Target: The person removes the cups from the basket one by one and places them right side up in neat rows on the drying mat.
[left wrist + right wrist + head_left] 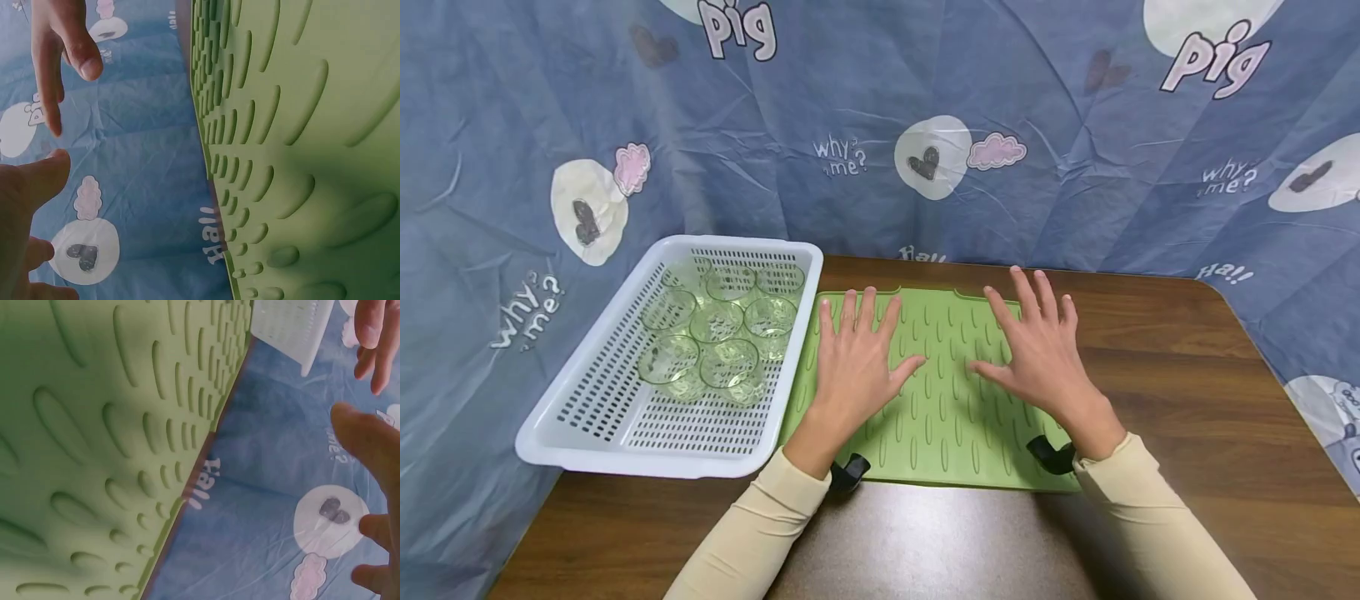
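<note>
Both hands hover over a green ridged drying mat [936, 433] on the table, palms down and fingers spread. My left hand [855, 367] is above the mat's left part, with nothing held. Over the right part is my right hand [1045, 358], likewise holding nothing. The thumbs point toward each other with a gap between them. In the left wrist view the mat [350, 75] fills the right side, and the left thumb [47, 178] shows at the edge. From the right wrist, the right thumb [362, 437] appears beside the mat [94, 456].
Left of the mat stands a white plastic basket [591, 462] with slotted walls. Several clear greenish glasses [717, 321] stand inside it, toward its back. A blue printed cloth [850, 100] hangs behind the brown wooden table [1180, 400].
</note>
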`<state>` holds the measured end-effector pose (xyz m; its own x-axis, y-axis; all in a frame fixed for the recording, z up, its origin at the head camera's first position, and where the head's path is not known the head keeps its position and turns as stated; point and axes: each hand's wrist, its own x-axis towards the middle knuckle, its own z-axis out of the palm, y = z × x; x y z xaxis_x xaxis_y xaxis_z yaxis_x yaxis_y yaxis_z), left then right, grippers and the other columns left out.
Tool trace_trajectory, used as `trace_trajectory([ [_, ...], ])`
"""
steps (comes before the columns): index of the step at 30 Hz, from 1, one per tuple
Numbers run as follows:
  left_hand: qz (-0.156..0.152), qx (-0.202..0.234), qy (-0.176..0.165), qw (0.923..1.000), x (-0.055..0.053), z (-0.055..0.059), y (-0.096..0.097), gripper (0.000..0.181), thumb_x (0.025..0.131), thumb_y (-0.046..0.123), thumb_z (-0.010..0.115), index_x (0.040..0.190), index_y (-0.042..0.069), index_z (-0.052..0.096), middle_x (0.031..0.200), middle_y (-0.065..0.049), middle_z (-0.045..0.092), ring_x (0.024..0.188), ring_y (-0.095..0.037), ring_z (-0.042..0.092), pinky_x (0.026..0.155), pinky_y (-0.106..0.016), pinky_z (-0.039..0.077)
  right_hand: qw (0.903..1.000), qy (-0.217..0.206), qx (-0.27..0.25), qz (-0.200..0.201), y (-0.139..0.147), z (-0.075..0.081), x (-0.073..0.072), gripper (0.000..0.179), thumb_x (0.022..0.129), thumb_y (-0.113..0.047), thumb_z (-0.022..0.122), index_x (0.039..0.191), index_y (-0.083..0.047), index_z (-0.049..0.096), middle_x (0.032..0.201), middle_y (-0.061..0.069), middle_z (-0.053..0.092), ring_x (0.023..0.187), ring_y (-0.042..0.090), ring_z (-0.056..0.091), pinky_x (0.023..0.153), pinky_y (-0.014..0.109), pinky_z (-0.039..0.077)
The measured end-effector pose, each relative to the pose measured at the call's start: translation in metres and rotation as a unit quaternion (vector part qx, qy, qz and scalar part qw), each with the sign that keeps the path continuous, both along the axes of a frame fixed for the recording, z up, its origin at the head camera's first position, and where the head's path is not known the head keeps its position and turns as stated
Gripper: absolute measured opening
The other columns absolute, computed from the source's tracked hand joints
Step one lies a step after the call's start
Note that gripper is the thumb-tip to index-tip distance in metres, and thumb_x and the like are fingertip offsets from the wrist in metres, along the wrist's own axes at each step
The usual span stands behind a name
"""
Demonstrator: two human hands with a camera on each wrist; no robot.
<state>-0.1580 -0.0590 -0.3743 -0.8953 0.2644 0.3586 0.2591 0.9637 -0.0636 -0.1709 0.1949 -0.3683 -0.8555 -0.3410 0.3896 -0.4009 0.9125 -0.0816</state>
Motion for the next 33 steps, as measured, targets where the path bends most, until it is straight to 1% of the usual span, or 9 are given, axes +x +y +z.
trace_trajectory([
  [4, -0.017, 0.015, 0.033, 0.9992, -0.001, 0.0, -0.002, 0.086, 0.087, 0.069, 0.057, 0.153, 0.017, 0.037, 0.158, -0.016, 0.039, 0.137, -0.037, 0.049, 0.118, -0.059, 0.032, 0.9997, 0.01, 0.02, 0.006, 0.001, 0.004, -0.001, 0.086, 0.074, -0.051, 0.082, 0.143, -0.012, 0.05, 0.158, 0.02, 0.033, 0.146, 0.044, 0.027, 0.107, 0.072, 0.032],
  [7, -0.047, 0.04, 0.065, 0.996, -0.001, 0.001, -0.005, 0.081, 0.086, 0.059, 0.067, 0.147, 0.011, 0.045, 0.152, -0.016, 0.048, 0.126, -0.034, 0.058, 0.111, -0.053, 0.043, 0.9994, 0.026, 0.012, 0.021, 0.003, 0.005, -0.002, 0.07, 0.078, -0.042, 0.08, 0.134, -0.008, 0.058, 0.15, 0.02, 0.045, 0.139, 0.043, 0.04, 0.1, 0.068, 0.041],
  [11, -0.097, 0.077, 0.098, 0.9874, -0.002, 0.0, -0.008, 0.066, 0.083, 0.044, 0.076, 0.136, 0.008, 0.057, 0.139, -0.012, 0.061, 0.118, -0.03, 0.062, 0.104, -0.046, 0.047, 0.9976, 0.052, -0.011, 0.045, 0.004, 0.005, -0.003, 0.056, 0.08, -0.033, 0.08, 0.125, -0.004, 0.064, 0.14, 0.019, 0.056, 0.129, 0.042, 0.051, 0.093, 0.065, 0.047],
  [14, -0.116, 0.086, 0.112, 0.9831, -0.002, 0.0, -0.009, 0.058, 0.084, 0.037, 0.077, 0.131, 0.008, 0.061, 0.133, -0.011, 0.064, 0.116, -0.029, 0.062, 0.103, -0.045, 0.048, 0.9967, 0.054, -0.018, 0.058, 0.005, 0.006, -0.003, 0.052, 0.081, -0.03, 0.079, 0.124, -0.004, 0.064, 0.138, 0.019, 0.058, 0.125, 0.041, 0.054, 0.09, 0.064, 0.048],
  [16, -0.118, 0.087, 0.114, 0.9826, -0.002, 0.0, -0.01, 0.056, 0.084, 0.035, 0.077, 0.13, 0.008, 0.062, 0.133, -0.011, 0.064, 0.116, -0.029, 0.061, 0.103, -0.045, 0.047, 0.9966, 0.047, -0.018, 0.065, 0.006, 0.007, -0.003, 0.052, 0.082, -0.029, 0.079, 0.125, -0.004, 0.063, 0.137, 0.019, 0.058, 0.124, 0.041, 0.055, 0.089, 0.063, 0.049],
  [23, -0.112, 0.095, 0.085, 0.9855, 0.001, 0.002, -0.01, 0.056, 0.085, 0.034, 0.076, 0.132, 0.009, 0.061, 0.137, -0.011, 0.061, 0.12, -0.031, 0.06, 0.106, -0.047, 0.046, 0.9971, 0.019, -0.013, 0.072, 0.013, 0.01, -0.002, 0.053, 0.083, -0.028, 0.078, 0.127, -0.005, 0.062, 0.14, 0.019, 0.056, 0.122, 0.041, 0.056, 0.084, 0.06, 0.05],
  [26, -0.109, 0.099, 0.08, 0.9859, 0.003, 0.004, -0.009, 0.056, 0.085, 0.034, 0.076, 0.132, 0.009, 0.061, 0.138, -0.011, 0.061, 0.12, -0.031, 0.06, 0.105, -0.047, 0.046, 0.9971, 0.01, -0.012, 0.074, 0.016, 0.011, -0.001, 0.053, 0.084, -0.028, 0.078, 0.128, -0.005, 0.061, 0.141, 0.019, 0.055, 0.122, 0.041, 0.055, 0.084, 0.06, 0.05],
  [30, -0.109, 0.099, 0.073, 0.9864, 0.006, 0.009, -0.007, 0.056, 0.085, 0.034, 0.076, 0.132, 0.008, 0.06, 0.139, -0.011, 0.059, 0.12, -0.031, 0.06, 0.105, -0.049, 0.046, 0.9973, -0.004, -0.011, 0.072, 0.02, 0.013, 0.0, 0.053, 0.085, -0.027, 0.076, 0.131, -0.006, 0.06, 0.142, 0.019, 0.054, 0.124, 0.041, 0.054, 0.086, 0.061, 0.049],
  [33, -0.11, 0.091, 0.06, 0.988, 0.01, 0.014, -0.007, 0.056, 0.086, 0.034, 0.075, 0.134, 0.009, 0.059, 0.142, -0.012, 0.057, 0.122, -0.032, 0.059, 0.107, -0.05, 0.045, 0.9976, -0.012, -0.01, 0.068, 0.023, 0.015, 0.002, 0.053, 0.086, -0.025, 0.075, 0.132, -0.006, 0.059, 0.142, 0.019, 0.054, 0.125, 0.042, 0.054, 0.087, 0.062, 0.048],
])
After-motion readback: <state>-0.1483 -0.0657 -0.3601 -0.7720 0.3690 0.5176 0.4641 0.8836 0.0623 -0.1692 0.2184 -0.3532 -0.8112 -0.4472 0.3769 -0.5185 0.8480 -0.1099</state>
